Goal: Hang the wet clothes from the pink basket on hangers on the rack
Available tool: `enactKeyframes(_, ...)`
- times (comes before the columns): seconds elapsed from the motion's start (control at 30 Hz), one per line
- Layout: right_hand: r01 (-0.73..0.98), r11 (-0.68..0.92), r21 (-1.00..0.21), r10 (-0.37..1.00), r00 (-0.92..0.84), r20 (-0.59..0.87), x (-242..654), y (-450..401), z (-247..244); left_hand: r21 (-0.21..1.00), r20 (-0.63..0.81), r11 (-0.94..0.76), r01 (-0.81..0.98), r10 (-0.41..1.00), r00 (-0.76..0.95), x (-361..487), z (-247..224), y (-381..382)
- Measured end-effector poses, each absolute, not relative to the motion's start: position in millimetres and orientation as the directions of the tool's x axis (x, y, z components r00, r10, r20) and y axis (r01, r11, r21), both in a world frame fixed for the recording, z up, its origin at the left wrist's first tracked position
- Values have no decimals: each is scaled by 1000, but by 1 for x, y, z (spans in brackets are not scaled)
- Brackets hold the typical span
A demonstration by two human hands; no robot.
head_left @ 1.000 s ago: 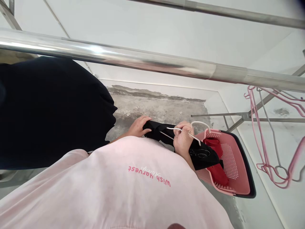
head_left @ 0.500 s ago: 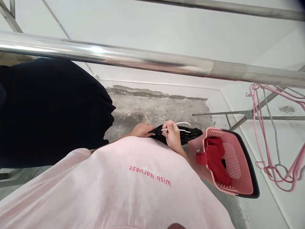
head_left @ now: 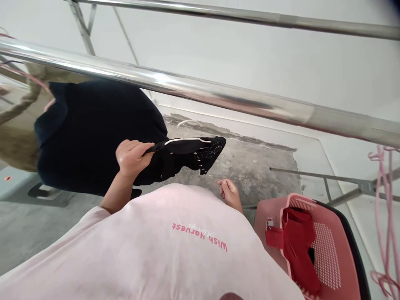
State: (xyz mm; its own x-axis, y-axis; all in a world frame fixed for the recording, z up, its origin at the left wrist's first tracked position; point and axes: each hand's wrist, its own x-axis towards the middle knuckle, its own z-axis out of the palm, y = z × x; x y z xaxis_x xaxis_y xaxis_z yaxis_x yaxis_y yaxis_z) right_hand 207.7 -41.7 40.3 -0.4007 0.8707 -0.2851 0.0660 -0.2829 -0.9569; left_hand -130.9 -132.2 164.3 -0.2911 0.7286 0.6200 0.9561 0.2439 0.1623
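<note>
Left hand (head_left: 133, 156) fingers curled tight round one end of a small black garment (head_left: 187, 154), which is threaded on a white hanger (head_left: 187, 132); hanger hook sticks up just above the cloth. Garment held up in the air below the big steel rail (head_left: 200, 89), just right of a dark garment (head_left: 96, 133) that hangs from the same rail. White stitching or studs show on the small garment's far tip.

Right hand (head_left: 229, 192) low, below the rail and below the black garment's tip, fingers loosely bent, holding nothing, apart from the cloth. Pink laundry basket (head_left: 331, 250) sits on the floor to the right of that hand, well below the rail, red clothing (head_left: 298, 246) inside it. Pink hangers (head_left: 386, 200) dangle from the rail's right end. A second, thinner rail (head_left: 250, 16) runs above the big one. Grey concrete floor (head_left: 250, 162) lies underneath.
</note>
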Motion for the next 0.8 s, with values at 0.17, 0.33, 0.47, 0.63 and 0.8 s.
enactKeyframes(0.17,114,-299,-947,796,-517,-314,192,-30,30,242,821,416,877,395,-413,-140,196,-179)
enactKeyframes(0.33,177,-266,-948,697,-644,-316,171,-19,29,406,815,516,755,170,-554,-147,223,-200)
enactKeyframes(0.47,185,-245,-952,669,-678,-304,164,-14,28,475,740,582,660,141,-658,-151,240,-201)
enactKeyframes(0.63,177,-222,-959,684,-672,-283,166,-12,25,393,604,709,586,281,-746,-152,240,-193)
enactKeyframes(0.8,165,-266,-950,711,-632,-309,173,-14,23,234,576,751,618,405,-710,-149,236,-191)
